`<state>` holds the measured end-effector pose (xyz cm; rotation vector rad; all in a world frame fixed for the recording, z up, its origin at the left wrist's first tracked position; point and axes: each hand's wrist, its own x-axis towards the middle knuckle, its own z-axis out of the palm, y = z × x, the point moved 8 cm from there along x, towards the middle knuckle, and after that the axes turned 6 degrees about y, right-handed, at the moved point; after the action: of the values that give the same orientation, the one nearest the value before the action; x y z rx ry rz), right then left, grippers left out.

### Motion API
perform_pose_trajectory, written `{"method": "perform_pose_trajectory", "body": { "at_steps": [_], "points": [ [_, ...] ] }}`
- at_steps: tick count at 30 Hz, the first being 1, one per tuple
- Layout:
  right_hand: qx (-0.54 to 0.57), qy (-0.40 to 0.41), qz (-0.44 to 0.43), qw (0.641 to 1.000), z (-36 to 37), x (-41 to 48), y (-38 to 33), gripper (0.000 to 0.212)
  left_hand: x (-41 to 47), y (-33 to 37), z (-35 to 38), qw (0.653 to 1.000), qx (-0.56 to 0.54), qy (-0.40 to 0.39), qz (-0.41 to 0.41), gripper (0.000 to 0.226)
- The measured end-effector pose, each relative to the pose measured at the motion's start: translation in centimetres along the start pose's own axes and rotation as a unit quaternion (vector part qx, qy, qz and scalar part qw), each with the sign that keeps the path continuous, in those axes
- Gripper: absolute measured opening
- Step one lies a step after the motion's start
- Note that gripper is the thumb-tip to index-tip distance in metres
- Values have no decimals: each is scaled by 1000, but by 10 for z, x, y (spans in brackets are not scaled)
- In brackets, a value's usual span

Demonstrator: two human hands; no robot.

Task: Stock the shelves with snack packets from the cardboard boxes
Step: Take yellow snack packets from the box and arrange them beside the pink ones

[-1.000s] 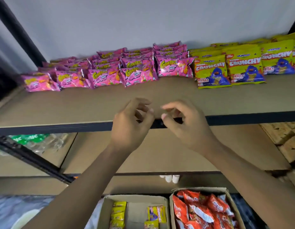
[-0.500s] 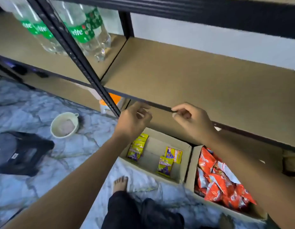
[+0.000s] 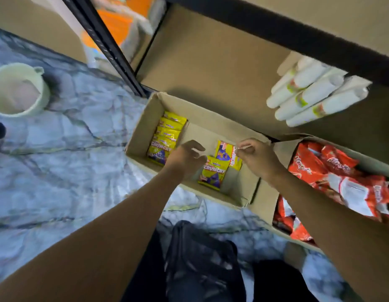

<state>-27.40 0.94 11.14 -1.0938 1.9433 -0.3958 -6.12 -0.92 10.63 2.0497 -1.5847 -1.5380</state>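
An open cardboard box (image 3: 139, 136) stands on the floor in front of the lowest shelf (image 3: 211, 62). A row of yellow Crunchy packets (image 3: 168, 136) stands at its left end. Two loose yellow packets (image 3: 213, 173) lie towards its right. My left hand (image 3: 186, 159) hovers over the middle of the box, fingers loosely curled and holding nothing. My right hand (image 3: 257, 156) is above the box's right part. Its fingertips are beside the upper loose packet (image 3: 224, 151), with no grip that I can see. A second box (image 3: 264, 200) to the right is full of red packets (image 3: 332, 177).
White rolled packs (image 3: 315, 92) lie on the lowest shelf at the right. A black shelf post (image 3: 106, 42) runs diagonally at the top left, with orange goods (image 3: 115, 20) behind it. A white bucket (image 3: 17, 90) sits on the marble floor. My dark-trousered legs (image 3: 200, 258) are below.
The view has swung down from the stocked upper shelf to the floor boxes. Both hands, still empty and close together, have dropped from the shelf edge into the box of yellow packets.
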Motion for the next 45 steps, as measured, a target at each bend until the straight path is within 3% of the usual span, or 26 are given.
{"method": "perform_pose_trajectory", "body": {
  "at_steps": [2,6,12,15,18,21,27,29,32,34,37,39,45],
  "points": [
    [-19,-6,11,1000,22,29,30,21,24,-33,33,999,3,-21,-25,14],
    [-49,-27,50,997,59,86,82,6,69,-93,90,997,7,-31,-65,19],
    [104,-18,249,963,122,111,171,22,120,-146,154,995,15,-48,-92,20],
    [168,8,294,941,149,106,200,24,141,-156,177,994,38,-49,-86,27],
    [204,36,315,926,163,112,220,42,157,-170,198,992,69,-50,-90,33],
    [245,46,338,908,173,123,232,48,167,-184,214,987,111,-58,-104,41],
    [321,26,398,859,184,131,223,29,180,-196,213,987,119,-22,-108,36],
    [321,37,404,856,185,134,222,9,182,-197,213,987,125,-20,-96,34],
    [344,72,391,851,187,142,229,17,183,-193,211,989,121,-18,-82,28],
    [333,97,369,862,183,148,231,7,183,-192,207,991,108,-20,-78,25],
    [328,87,352,872,178,151,233,39,182,-191,190,992,100,-11,-81,23],
    [337,81,348,871,177,150,228,43,177,-185,174,992,100,-1,-80,23],
    [442,102,403,795,160,114,196,31,152,-147,112,996,63,22,-59,21]
  ]
}}
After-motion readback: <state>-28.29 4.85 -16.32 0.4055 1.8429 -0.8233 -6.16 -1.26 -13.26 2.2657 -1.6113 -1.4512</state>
